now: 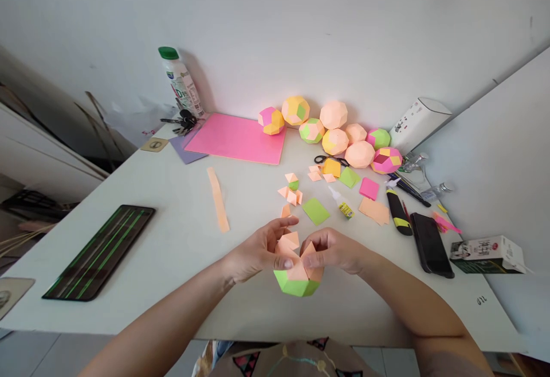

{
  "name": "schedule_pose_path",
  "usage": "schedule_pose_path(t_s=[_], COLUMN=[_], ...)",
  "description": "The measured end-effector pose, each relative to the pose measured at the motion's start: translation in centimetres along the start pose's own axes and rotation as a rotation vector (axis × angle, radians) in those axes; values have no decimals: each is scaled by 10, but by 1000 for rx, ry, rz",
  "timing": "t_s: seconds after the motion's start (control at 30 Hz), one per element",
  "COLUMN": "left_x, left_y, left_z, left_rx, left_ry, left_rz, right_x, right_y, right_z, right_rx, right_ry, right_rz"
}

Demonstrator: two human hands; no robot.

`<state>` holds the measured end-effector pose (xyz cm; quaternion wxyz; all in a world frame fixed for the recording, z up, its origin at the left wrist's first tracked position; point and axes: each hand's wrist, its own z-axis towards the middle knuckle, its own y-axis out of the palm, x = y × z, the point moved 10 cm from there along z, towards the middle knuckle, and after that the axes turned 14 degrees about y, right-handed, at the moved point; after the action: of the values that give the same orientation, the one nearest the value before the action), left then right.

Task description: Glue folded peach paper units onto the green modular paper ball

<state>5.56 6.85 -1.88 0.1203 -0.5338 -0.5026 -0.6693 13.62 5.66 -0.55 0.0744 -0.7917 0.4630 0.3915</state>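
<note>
Between my two hands is a partly closed paper ball [296, 285], green below with peach folded pieces standing up around its open top. My left hand [268, 251] grips its left side, thumb on a peach piece and some fingers raised behind. On the right side, my right hand [330, 248] pinches a peach flap between thumb and fingers. Just beyond lie small folded peach pieces [291, 195], a green paper square [316, 211] and a small glue bottle [342, 202] with a yellow label.
Finished paper balls [359, 153] cluster by the wall, near black scissors [330, 160]. A pink sheet [240, 139], a peach strip [218, 199] and a dark green-striped panel [101, 251] lie leftward. At right are a cutter [399, 211], a phone [431, 245] and a carton [487, 254].
</note>
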Motion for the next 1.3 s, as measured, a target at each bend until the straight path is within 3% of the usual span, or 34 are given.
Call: schedule_pose_path(t_s=[0.5, 0.83, 1.07, 1.3], left_x=[-1, -3, -8, -11], left_y=[-2, -3, 3, 1], left_z=[0, 0, -1, -3], left_rx=[25, 38, -16, 5], left_ry=[-18, -21, -36, -86], left_rz=[-3, -17, -41, -61], right_x=[-2, -2, -1, -6], right_y=[6, 4, 5, 1], right_z=[-1, -1, -1, -3], right_rx=[-55, 0, 10, 59], right_ry=[-7, -12, -65, -122], right_rz=[-36, -10, -52, 44])
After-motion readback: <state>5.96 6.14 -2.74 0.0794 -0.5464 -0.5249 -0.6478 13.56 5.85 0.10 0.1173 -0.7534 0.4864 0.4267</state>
